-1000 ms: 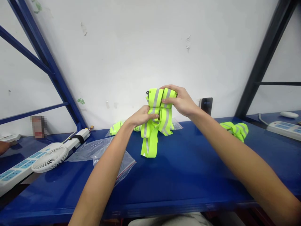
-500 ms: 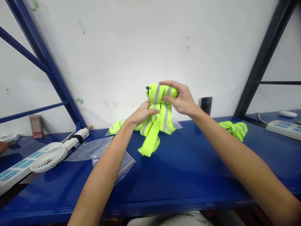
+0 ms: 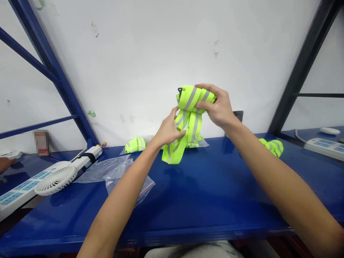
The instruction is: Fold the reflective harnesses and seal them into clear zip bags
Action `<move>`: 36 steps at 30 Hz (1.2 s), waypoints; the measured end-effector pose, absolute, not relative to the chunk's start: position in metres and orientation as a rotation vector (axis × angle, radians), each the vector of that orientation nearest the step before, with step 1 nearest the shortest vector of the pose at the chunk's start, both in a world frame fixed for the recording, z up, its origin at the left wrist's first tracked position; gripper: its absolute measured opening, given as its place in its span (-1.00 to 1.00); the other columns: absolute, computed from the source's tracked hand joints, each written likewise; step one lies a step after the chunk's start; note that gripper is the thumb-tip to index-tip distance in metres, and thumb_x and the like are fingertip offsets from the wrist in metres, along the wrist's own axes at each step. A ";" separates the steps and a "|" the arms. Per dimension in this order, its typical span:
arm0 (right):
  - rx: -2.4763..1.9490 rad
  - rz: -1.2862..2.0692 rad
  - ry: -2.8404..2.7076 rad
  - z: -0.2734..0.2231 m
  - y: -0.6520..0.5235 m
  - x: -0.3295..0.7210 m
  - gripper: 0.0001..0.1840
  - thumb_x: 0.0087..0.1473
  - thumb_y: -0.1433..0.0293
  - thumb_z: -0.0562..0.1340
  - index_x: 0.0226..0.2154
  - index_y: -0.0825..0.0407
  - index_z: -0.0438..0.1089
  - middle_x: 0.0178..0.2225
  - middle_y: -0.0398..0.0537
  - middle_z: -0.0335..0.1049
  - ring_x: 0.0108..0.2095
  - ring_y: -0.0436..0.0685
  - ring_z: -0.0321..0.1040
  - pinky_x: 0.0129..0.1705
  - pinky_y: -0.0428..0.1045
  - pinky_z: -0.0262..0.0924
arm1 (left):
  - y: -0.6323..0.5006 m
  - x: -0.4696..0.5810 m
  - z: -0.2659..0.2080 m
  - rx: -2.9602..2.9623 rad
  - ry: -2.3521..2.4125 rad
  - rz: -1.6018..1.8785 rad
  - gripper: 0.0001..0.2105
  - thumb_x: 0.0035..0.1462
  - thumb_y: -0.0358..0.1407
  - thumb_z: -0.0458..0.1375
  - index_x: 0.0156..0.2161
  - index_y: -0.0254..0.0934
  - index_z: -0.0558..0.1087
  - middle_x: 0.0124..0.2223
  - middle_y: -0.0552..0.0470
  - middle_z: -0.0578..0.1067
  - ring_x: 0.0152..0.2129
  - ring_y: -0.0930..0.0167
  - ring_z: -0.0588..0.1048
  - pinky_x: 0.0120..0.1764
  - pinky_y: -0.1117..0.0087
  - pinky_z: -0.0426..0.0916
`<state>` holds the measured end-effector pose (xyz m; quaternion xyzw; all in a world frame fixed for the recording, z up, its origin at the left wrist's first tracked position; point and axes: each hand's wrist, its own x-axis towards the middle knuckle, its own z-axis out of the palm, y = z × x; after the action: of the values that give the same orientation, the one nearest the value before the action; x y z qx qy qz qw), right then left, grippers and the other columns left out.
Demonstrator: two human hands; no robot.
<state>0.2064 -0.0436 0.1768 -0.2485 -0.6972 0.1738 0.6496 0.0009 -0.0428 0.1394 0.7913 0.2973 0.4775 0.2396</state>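
Observation:
A neon-yellow reflective strap (image 3: 191, 98) with a grey stripe is raised above the blue table, its upper part folded into a bundle. My right hand (image 3: 219, 107) grips the right end of that bundle, thumb in front. A black clip (image 3: 180, 90) sticks out at the bundle's left end. Below it, loose loops hang down, and my left hand (image 3: 170, 129) is around them, thumb in front and the other fingers partly hidden behind. Another rolled yellow strap (image 3: 135, 144) lies on the table by the wall, and a further yellow strap bundle (image 3: 274, 147) lies to the right.
Clear zip bags (image 3: 115, 172) lie left of centre on the blue table (image 3: 209, 193). Farther left are a white fan (image 3: 56, 180) and a power strip (image 3: 24, 191). A phone (image 3: 238, 115) leans on the wall behind my right wrist. Another power strip (image 3: 326, 148) sits at right.
Both hands have moved up and slightly right with the strap bundle. The hanging loops have risen too, uncovering more of the rolled strap behind. My left fingers reach higher along the loops.

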 end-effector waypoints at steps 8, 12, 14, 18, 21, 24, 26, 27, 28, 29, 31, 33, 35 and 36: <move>-0.578 0.416 -1.508 0.182 -0.034 0.224 -0.40 -0.20 0.18 0.48 -0.04 -0.19 0.43 -0.19 -0.08 0.44 -0.11 0.32 0.40 -0.19 0.21 0.36 | -0.035 -0.003 0.131 2.238 0.904 1.423 -0.56 0.07 -0.17 0.28 0.03 -0.19 0.30 0.05 -0.08 0.46 -0.03 0.18 0.43 0.00 0.24 0.26; -0.577 0.427 -1.503 0.183 -0.037 0.224 -0.38 -0.20 0.17 0.47 -0.03 -0.17 0.42 -0.21 -0.07 0.45 -0.11 0.34 0.40 -0.20 0.23 0.36 | -0.029 -0.002 0.129 2.111 0.884 1.448 -0.62 0.14 -0.12 0.22 -0.01 -0.22 0.28 -0.05 -0.04 0.48 -0.11 0.28 0.46 -0.03 0.28 0.30; -0.557 0.438 -1.504 0.182 -0.038 0.223 -0.39 -0.19 0.18 0.47 -0.03 -0.17 0.42 -0.21 -0.06 0.45 -0.10 0.34 0.40 -0.19 0.24 0.36 | -0.029 -0.002 0.128 2.130 0.933 1.465 -0.63 0.13 -0.11 0.22 -0.03 -0.23 0.30 -0.08 -0.02 0.47 -0.15 0.30 0.46 -0.04 0.27 0.31; -0.565 0.393 -1.530 0.180 -0.040 0.221 -0.45 -0.17 0.22 0.46 -0.05 -0.15 0.44 -0.17 -0.06 0.45 -0.07 0.36 0.38 -0.17 0.24 0.35 | -0.032 -0.002 0.131 2.316 1.128 1.446 -0.68 0.03 -0.06 0.28 -0.27 -0.30 0.49 -0.09 -0.10 0.45 -0.06 0.19 0.42 0.01 0.21 0.28; -0.590 0.319 -1.563 0.177 -0.042 0.217 -0.48 -0.14 0.22 0.45 -0.06 -0.14 0.46 -0.11 -0.06 0.45 -0.04 0.37 0.37 -0.14 0.22 0.35 | -0.032 -0.003 0.132 2.214 1.147 1.289 -0.64 0.00 0.01 0.30 -0.39 -0.32 0.52 -0.26 -0.07 0.50 -0.21 0.21 0.48 -0.17 0.26 0.34; -0.593 0.259 -1.599 0.176 -0.044 0.214 -0.51 -0.10 0.21 0.44 -0.06 -0.14 0.47 -0.06 -0.06 0.44 -0.02 0.36 0.35 -0.09 0.21 0.33 | -0.031 -0.004 0.131 1.984 1.052 1.202 -0.64 -0.03 -0.01 0.34 -0.41 -0.32 0.51 -0.42 0.00 0.50 -0.42 0.32 0.47 -0.34 0.32 0.32; -0.605 0.232 -1.613 0.174 -0.045 0.211 -0.52 -0.09 0.21 0.44 -0.07 -0.13 0.48 -0.03 -0.05 0.44 0.01 0.36 0.34 -0.05 0.20 0.32 | -0.030 -0.004 0.131 1.854 0.959 1.197 -0.67 -0.06 -0.06 0.38 -0.40 -0.32 0.51 -0.43 0.02 0.50 -0.46 0.36 0.46 -0.33 0.32 0.33; -0.608 0.224 -1.616 0.174 -0.045 0.210 -0.53 -0.09 0.22 0.44 -0.07 -0.12 0.49 -0.03 -0.04 0.44 0.02 0.36 0.33 -0.03 0.20 0.31 | -0.029 -0.004 0.131 1.791 0.902 1.197 -0.69 -0.06 -0.10 0.39 -0.39 -0.32 0.51 -0.43 0.02 0.50 -0.46 0.38 0.45 -0.31 0.31 0.35; -0.607 0.221 -1.621 0.173 -0.044 0.209 -0.55 -0.09 0.23 0.43 -0.08 -0.11 0.49 -0.03 -0.04 0.44 0.03 0.36 0.33 -0.02 0.19 0.30 | -0.028 -0.003 0.131 1.723 0.843 1.197 -0.72 -0.06 -0.15 0.40 -0.37 -0.32 0.51 -0.42 0.03 0.50 -0.47 0.40 0.45 -0.29 0.31 0.36; -0.600 0.220 -1.627 0.172 -0.043 0.208 -0.56 -0.08 0.25 0.43 -0.08 -0.10 0.50 -0.03 -0.03 0.45 0.03 0.36 0.33 0.00 0.19 0.29 | -0.027 -0.003 0.130 1.645 0.786 1.197 -0.74 -0.07 -0.19 0.40 -0.35 -0.33 0.51 -0.41 0.04 0.50 -0.48 0.43 0.44 -0.27 0.31 0.36; -0.582 0.229 -1.640 0.169 -0.039 0.207 -0.57 -0.07 0.29 0.41 -0.08 -0.09 0.51 -0.03 -0.03 0.46 0.02 0.34 0.35 0.01 0.19 0.29 | -0.024 -0.002 0.130 1.494 0.672 1.201 -0.75 -0.10 -0.29 0.41 -0.31 -0.33 0.50 -0.38 0.05 0.51 -0.48 0.47 0.43 -0.24 0.32 0.37; -0.580 0.258 -1.631 0.166 -0.032 0.208 -0.57 -0.09 0.31 0.40 -0.08 -0.08 0.51 -0.03 -0.04 0.47 0.00 0.33 0.36 0.00 0.19 0.29 | -0.022 -0.001 0.129 1.386 0.551 1.201 -0.73 -0.11 -0.38 0.40 -0.26 -0.32 0.48 -0.31 0.05 0.52 -0.44 0.49 0.46 -0.19 0.34 0.38; -0.579 0.327 -1.605 0.162 -0.024 0.212 -0.54 -0.13 0.32 0.41 -0.08 -0.09 0.50 -0.03 -0.06 0.47 -0.02 0.32 0.38 -0.02 0.19 0.31 | -0.022 0.000 0.128 1.346 0.435 1.182 -0.70 -0.09 -0.42 0.37 -0.19 -0.31 0.46 -0.23 0.04 0.53 -0.37 0.48 0.49 -0.15 0.35 0.39; -0.567 0.374 -1.589 0.161 -0.019 0.214 -0.52 -0.15 0.33 0.42 -0.08 -0.09 0.50 -0.04 -0.06 0.47 -0.04 0.31 0.38 -0.03 0.18 0.32 | -0.023 0.000 0.128 1.342 0.394 1.172 -0.69 -0.07 -0.42 0.34 -0.16 -0.30 0.45 -0.20 0.03 0.54 -0.35 0.47 0.50 -0.14 0.36 0.39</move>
<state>0.2138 -0.0193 0.1607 -0.2495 -0.6992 0.1647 0.6494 -0.0002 -0.0226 0.1284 0.5816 0.1707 0.5080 0.6120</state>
